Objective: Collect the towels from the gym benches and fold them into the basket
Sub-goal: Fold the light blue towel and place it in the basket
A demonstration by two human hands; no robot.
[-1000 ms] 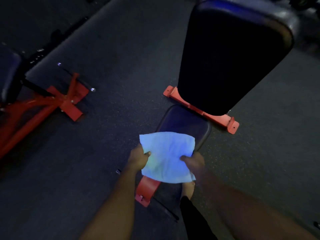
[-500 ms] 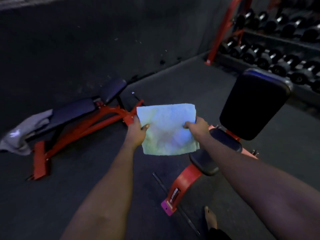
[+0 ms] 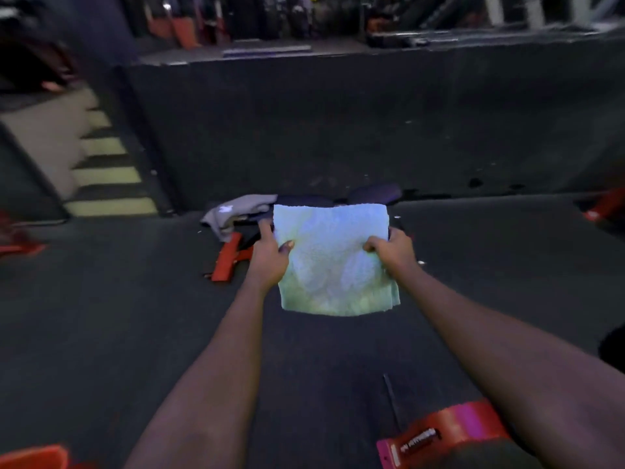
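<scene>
Now you face the dark rubber floor and a low wall, holding a folded towel.

Beyond it a bench lies flat with a grey towel draped on its left end; your pale blue-green towel hangs in the air before you, left hand and right hand each pinching a side edge.

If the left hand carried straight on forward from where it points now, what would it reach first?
Probably the bench ahead, near the end where a grey towel is draped. The left hand, gripping the light blue towel, points that way, with only bare floor between. Depth is hard to judge.
</scene>
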